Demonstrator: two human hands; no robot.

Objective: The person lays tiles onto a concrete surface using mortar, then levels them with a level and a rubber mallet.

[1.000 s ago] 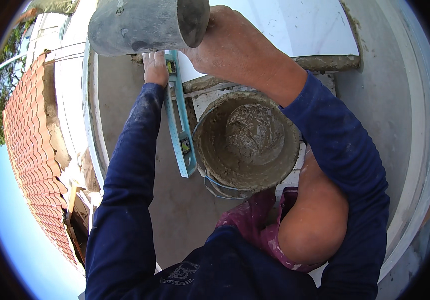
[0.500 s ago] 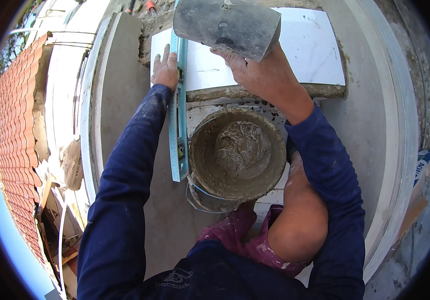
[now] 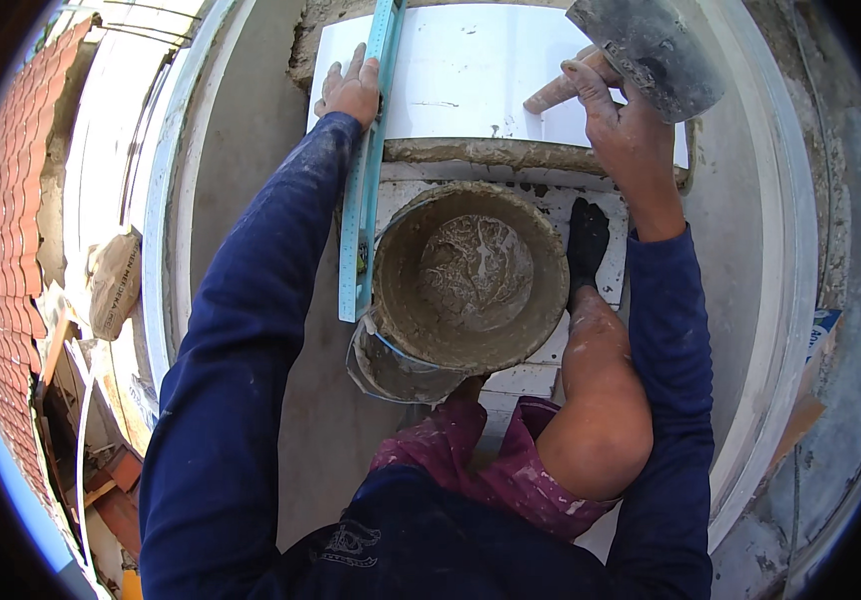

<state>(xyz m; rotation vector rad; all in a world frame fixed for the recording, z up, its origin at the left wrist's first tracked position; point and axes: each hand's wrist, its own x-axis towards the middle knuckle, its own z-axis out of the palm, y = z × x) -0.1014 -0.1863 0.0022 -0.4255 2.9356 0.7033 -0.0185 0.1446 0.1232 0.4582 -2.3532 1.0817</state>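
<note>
My left hand [image 3: 353,92] presses on a long turquoise spirit level [image 3: 369,170] that lies along the left edge of a white tile [image 3: 471,75]. The tile rests on a grey mortar bed [image 3: 491,152]. My right hand [image 3: 623,125] grips the wooden handle of a mortar-smeared steel trowel [image 3: 646,50], held above the tile's right part. Between my arms stands a bucket [image 3: 471,275] with wet mortar in it, on white tiles close to my bent knee [image 3: 596,420].
I crouch on a grey concrete ledge [image 3: 241,200] with a curved white rim [image 3: 781,300] at the right. Far below at the left are red roof tiles [image 3: 6,220] and a sack [image 3: 116,280]. A second, smaller bucket [image 3: 391,365] sits under the mortar bucket.
My right hand has swung the trowel from the upper left to the right side of the tile. My left hand stays on the level, which now shows further up the tile.
</note>
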